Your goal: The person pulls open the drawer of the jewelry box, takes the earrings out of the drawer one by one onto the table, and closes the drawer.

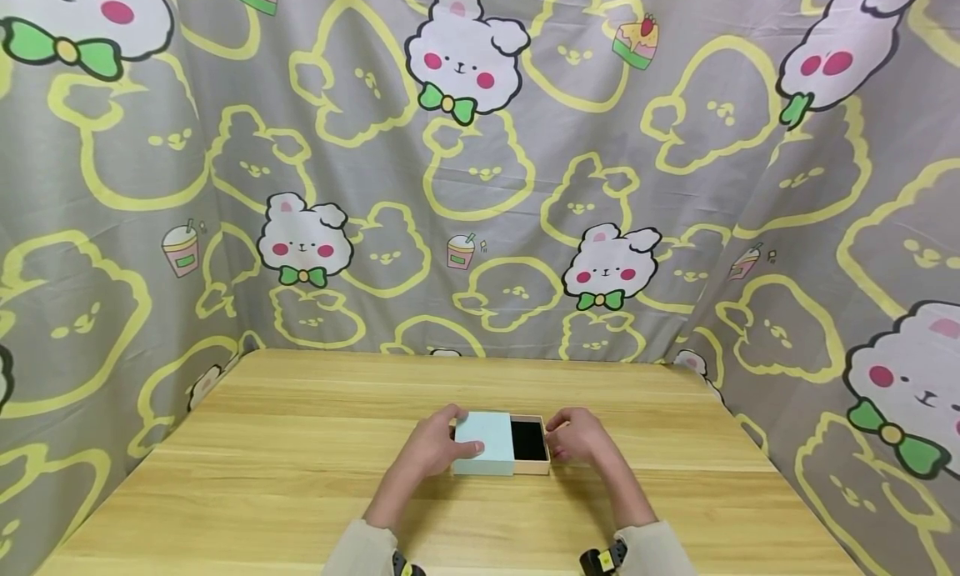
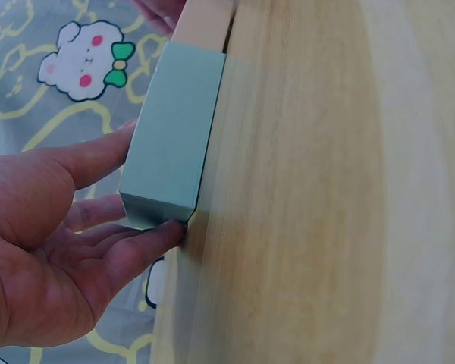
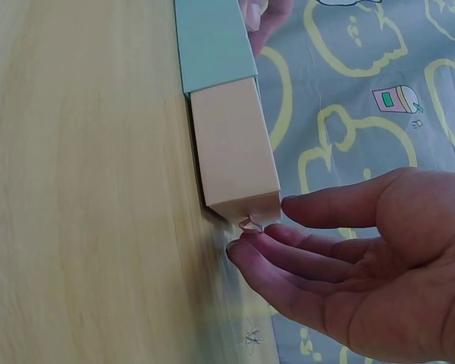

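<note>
A pale blue-green box sleeve [image 1: 483, 430] lies on the table, with a peach drawer [image 1: 531, 468] sticking partly out of its right end. Black lining shows inside the drawer. My left hand [image 1: 435, 444] holds the sleeve at its left end, thumb over the top face, other fingers around the end and far side. At the drawer's outer end is my right hand [image 1: 581, 434], its thumb tip at the top edge. Its other fingers lie loosely bent, close below a small ribbon pull tab [image 3: 250, 225] on that end.
The wood-grain table [image 1: 300, 409] extends around the box on all sides. Grey curtain [image 1: 480, 192] printed with cartoon rabbits hangs behind and along both sides. Black straps with cameras [image 1: 602, 558] sit at both wrists.
</note>
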Demonstrator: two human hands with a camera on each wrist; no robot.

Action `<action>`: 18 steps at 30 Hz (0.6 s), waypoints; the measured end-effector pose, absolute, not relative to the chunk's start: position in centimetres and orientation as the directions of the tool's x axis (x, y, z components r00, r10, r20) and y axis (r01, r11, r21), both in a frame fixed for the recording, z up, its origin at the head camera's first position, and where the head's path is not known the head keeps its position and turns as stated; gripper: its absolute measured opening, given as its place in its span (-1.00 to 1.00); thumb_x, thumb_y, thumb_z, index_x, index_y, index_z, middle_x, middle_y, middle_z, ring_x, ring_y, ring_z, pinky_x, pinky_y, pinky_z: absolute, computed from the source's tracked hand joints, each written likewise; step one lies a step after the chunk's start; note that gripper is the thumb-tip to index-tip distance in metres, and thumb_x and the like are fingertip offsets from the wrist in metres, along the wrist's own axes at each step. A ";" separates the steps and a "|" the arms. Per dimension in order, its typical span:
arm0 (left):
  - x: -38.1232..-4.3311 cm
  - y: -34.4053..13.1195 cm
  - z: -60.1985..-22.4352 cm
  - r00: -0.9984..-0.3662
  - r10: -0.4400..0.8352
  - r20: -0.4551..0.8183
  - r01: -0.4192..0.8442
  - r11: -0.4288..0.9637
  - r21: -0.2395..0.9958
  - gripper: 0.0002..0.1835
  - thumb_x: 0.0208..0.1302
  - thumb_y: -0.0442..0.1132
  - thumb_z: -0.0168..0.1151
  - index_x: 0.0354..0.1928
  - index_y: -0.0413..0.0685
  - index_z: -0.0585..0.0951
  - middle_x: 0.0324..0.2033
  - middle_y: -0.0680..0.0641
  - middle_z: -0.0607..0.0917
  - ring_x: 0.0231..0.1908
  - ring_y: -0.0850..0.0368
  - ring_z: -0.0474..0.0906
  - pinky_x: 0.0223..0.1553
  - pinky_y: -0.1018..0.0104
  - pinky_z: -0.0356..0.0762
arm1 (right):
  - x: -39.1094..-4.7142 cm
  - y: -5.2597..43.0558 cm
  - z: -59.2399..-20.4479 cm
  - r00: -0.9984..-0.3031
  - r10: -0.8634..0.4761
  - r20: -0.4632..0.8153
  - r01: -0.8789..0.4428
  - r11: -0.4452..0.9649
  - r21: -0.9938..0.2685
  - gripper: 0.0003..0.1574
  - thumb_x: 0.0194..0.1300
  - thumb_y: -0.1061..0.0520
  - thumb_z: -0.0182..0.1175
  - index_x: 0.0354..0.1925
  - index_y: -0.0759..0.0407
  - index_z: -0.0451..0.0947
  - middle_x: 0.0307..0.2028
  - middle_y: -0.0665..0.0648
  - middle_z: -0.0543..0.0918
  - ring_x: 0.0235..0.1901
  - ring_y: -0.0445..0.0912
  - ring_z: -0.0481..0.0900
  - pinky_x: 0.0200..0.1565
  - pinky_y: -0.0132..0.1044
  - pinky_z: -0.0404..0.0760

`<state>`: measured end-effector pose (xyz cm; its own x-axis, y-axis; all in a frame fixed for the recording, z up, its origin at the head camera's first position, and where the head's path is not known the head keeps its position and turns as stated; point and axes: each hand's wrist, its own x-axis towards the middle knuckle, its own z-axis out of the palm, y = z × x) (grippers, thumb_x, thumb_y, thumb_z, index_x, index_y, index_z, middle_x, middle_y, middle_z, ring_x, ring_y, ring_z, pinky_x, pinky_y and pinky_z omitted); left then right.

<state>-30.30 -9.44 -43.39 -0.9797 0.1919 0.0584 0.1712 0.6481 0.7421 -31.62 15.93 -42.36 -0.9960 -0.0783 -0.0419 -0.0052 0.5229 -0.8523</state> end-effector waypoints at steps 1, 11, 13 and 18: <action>-30.3 -9.4 -43.4 -0.980 0.192 0.058 0.171 0.649 0.742 -0.32 0.05 0.04 0.44 0.16 -0.12 0.46 -0.04 -0.20 0.62 -0.22 0.04 0.51 -0.28 0.13 0.47 | -31.6 15.9 -42.4 -0.996 -0.076 -0.038 -0.009 0.531 -0.847 -0.80 0.02 0.42 0.18 -0.28 0.41 0.55 -0.59 0.20 0.56 -0.61 -0.08 0.51 -0.50 -0.22 0.56; -30.3 -9.4 -43.4 -0.979 0.197 0.054 0.170 0.643 0.746 -0.33 0.06 0.03 0.43 0.17 -0.11 0.46 -0.04 -0.21 0.62 -0.20 0.03 0.52 -0.26 0.13 0.48 | -31.6 15.8 -42.4 -0.998 -0.062 -0.014 -0.024 0.563 -0.826 -0.83 0.01 0.41 0.19 -0.32 0.39 0.54 -0.51 0.17 0.58 -0.53 0.00 0.64 -0.39 -0.17 0.63; -30.2 -9.4 -43.4 -0.979 0.198 0.055 0.172 0.641 0.748 -0.33 0.06 0.03 0.43 0.17 -0.11 0.46 -0.03 -0.21 0.62 -0.19 0.02 0.53 -0.26 0.12 0.48 | -31.6 15.8 -42.4 -0.998 -0.065 -0.020 -0.019 0.546 -0.838 -0.83 0.02 0.43 0.18 -0.31 0.41 0.53 -0.50 0.19 0.58 -0.52 0.01 0.64 -0.38 -0.16 0.64; -30.2 -9.4 -43.4 -0.979 0.197 0.059 0.173 0.636 0.752 -0.34 0.07 0.02 0.43 0.17 -0.11 0.46 -0.02 -0.21 0.61 -0.15 0.01 0.54 -0.23 0.12 0.49 | -31.6 15.7 -42.4 -0.997 -0.070 -0.024 -0.017 0.533 -0.846 -0.85 0.04 0.44 0.18 -0.32 0.42 0.52 -0.50 0.20 0.58 -0.51 0.01 0.64 -0.37 -0.14 0.64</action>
<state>-30.22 -9.42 -43.42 -0.9786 0.1974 0.0587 0.1734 0.6358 0.7521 -31.58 15.74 -42.45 -0.9973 -0.0696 -0.0241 -0.0168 0.5326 -0.8462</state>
